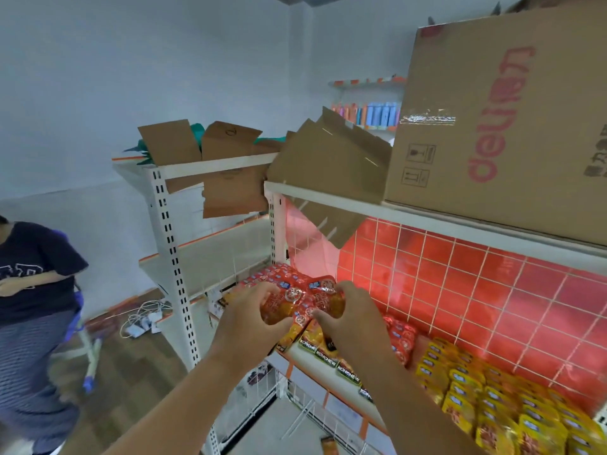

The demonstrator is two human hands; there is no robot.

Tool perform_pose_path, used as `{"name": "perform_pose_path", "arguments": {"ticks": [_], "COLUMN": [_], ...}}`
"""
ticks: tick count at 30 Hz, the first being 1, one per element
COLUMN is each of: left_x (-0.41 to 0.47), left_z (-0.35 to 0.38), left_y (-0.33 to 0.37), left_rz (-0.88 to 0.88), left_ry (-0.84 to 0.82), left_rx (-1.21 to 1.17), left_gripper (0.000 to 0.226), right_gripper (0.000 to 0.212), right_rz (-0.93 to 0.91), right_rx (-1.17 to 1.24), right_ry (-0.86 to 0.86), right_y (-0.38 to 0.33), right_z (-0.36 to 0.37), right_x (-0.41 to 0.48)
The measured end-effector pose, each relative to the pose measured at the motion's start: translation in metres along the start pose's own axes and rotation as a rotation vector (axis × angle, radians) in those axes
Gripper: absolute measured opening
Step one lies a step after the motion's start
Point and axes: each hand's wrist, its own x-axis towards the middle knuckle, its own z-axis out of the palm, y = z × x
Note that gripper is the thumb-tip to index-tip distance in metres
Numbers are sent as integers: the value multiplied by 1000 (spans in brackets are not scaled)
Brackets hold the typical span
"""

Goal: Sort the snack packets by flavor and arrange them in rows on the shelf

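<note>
A white-walled shop room, a metal shelf (315, 372) backed by a red tiled panel (460, 274). The left hand (249, 310) and right hand (348, 316) clamp a bundle of red packets (302, 300) between them, fingers curled round its two ends. It looks light, soft and glossy, likely to slither or fan apart, so squeezing the ends flat seems safest. Just beyond the fingertips lies a red row (272, 274); under the palms, orange packets (325, 354); well right of the fingers, yellow packets (492, 399). The upper board (394, 211) hangs above the knuckles with fair headroom
</note>
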Motion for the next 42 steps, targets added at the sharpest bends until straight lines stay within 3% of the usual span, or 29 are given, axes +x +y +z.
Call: {"name": "perform_pose_path", "arguments": {"ticks": [18, 27, 30, 34, 38, 42], "left_x": [106, 123, 126, 129, 132, 141], "left_z": [93, 161, 179, 195, 203, 206], "left_y": [-53, -88, -97, -107, -118, -128], "left_rz": [10, -29, -21, 11, 79, 148], "left_ry": [-145, -436, -497, -548, -598, -675], "left_rx": [79, 138, 129, 191, 179, 189], "left_gripper": [58, 57, 46, 62, 64, 91], "right_gripper": [61, 56, 55, 59, 66, 68], "right_rz": [169, 423, 492, 600, 629, 653], "right_rx": [-33, -311, -346, -410, -421, -478], "right_ry": [-1, -110, -98, -107, -66, -39], "right_y": [92, 133, 134, 127, 117, 107], "right_z": [54, 97, 115, 136, 151, 158], "right_x": [79, 66, 56, 46, 45, 46]}}
